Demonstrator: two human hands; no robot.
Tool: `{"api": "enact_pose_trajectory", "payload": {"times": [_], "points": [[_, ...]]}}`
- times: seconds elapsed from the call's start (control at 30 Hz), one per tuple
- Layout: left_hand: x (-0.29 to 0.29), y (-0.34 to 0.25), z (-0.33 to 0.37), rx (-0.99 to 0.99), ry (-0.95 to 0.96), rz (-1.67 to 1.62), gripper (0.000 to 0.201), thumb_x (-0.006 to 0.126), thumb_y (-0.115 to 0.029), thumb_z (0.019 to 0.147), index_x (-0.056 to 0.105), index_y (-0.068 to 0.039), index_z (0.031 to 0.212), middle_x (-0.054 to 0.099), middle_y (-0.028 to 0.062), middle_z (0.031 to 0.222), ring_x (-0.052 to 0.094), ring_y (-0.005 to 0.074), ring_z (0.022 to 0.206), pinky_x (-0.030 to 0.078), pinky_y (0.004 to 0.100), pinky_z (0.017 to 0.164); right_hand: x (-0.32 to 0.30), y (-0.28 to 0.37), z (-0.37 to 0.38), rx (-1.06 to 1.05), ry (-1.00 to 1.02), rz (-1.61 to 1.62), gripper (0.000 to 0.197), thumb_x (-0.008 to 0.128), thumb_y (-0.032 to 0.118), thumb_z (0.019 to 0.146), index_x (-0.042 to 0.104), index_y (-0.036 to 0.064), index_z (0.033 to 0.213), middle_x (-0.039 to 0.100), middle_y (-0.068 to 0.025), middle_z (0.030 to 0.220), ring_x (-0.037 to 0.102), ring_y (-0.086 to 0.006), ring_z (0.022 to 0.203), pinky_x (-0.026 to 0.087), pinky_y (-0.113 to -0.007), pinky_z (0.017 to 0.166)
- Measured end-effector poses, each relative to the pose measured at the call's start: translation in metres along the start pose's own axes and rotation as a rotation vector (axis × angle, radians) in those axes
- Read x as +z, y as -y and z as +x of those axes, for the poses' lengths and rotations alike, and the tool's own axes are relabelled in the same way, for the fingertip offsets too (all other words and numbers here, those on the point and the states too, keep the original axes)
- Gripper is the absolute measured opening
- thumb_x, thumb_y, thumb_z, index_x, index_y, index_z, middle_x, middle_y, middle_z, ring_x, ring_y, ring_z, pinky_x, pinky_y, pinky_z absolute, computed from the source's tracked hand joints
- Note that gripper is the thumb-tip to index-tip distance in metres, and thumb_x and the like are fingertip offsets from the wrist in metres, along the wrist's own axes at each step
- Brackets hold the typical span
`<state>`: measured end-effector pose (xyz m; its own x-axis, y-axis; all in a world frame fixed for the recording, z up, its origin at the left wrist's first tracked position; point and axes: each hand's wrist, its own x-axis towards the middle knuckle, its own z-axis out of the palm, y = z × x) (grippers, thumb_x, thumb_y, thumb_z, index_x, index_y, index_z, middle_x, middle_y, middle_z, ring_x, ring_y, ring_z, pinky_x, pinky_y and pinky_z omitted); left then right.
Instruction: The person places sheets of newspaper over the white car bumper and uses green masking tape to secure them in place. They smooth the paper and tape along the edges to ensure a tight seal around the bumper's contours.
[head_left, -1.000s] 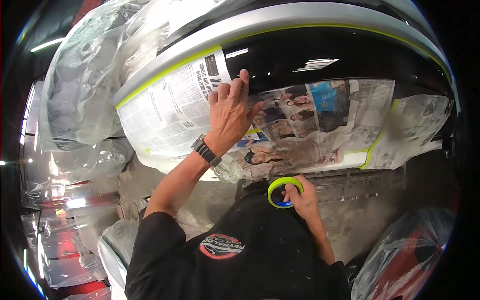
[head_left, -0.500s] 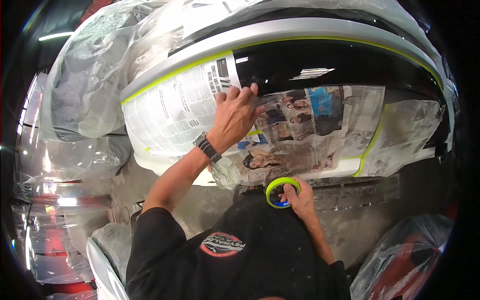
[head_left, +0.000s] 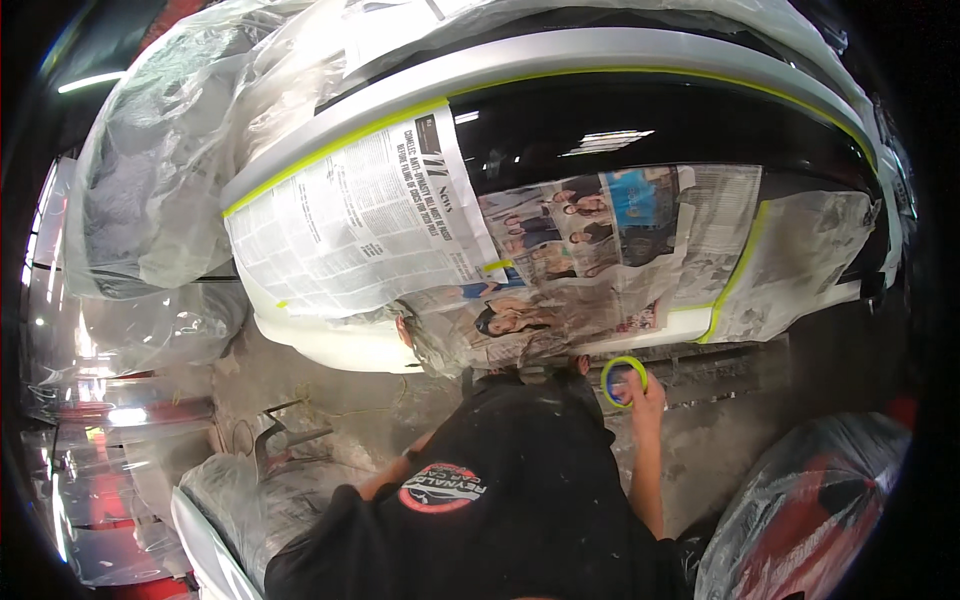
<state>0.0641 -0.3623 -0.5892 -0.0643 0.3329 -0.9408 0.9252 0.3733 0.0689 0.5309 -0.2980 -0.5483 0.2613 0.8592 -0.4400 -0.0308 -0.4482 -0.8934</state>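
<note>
My right hand (head_left: 649, 396) grips a roll of yellow-green masking tape (head_left: 607, 384) off to the right of my body, below the panel's lower edge. My left hand (head_left: 421, 441) is down beside my torso; the shirt hides its fingers. Ahead curves a glossy black panel (head_left: 540, 125) with a silver rim (head_left: 520, 52). A newspaper sheet (head_left: 350, 215) covers its left part, its upper edge along a yellow-green tape strip (head_left: 330, 148). A second, picture-printed newspaper (head_left: 650, 225) covers the lower middle, with a short tape piece (head_left: 497, 265) where the two sheets meet.
Clear plastic sheeting (head_left: 150, 190) drapes the things at left and the far side. Plastic also wraps a red and dark object (head_left: 810, 510) at lower right. A dark bent stand (head_left: 270, 435) is on the concrete floor (head_left: 350, 390) at lower left.
My left hand has left the newspaper and dropped back beside my torso. The right hand has moved rightward with the tape roll. The view has shifted slightly.
</note>
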Motion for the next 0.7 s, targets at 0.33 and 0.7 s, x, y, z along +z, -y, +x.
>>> {"api": "enact_pose_trajectory", "payload": {"times": [0.33,0.7], "points": [[-0.084,-0.070,-0.112,0.211,-0.218,-0.624,0.042,0.064,-0.041,0.100,0.072,-0.001,0.106,0.071,0.0072,0.084,0.065,0.0133,0.077,0.049,0.0321,0.067,-0.030,-0.181,-0.054,0.639,0.305,-0.797,0.045,0.060,0.045,0.101,0.067,0.0002,0.100,0.071,-0.0095,0.083,0.072,-0.0258,0.082,0.054,-0.039,0.072],[-0.308,-0.300,-0.115,0.711,-1.825,-0.179,0.131,0.088,-0.065,0.065,0.023,0.004,0.156,0.022,0.0309,0.159,0.016,0.0457,0.151,0.006,0.0674,0.120,-0.040,-0.166,-0.041,0.620,0.300,-0.769,0.045,0.061,0.044,0.101,0.067,0.0002,0.100,0.071,-0.0098,0.083,0.072,-0.0259,0.082,0.054,-0.039,0.072]]}}
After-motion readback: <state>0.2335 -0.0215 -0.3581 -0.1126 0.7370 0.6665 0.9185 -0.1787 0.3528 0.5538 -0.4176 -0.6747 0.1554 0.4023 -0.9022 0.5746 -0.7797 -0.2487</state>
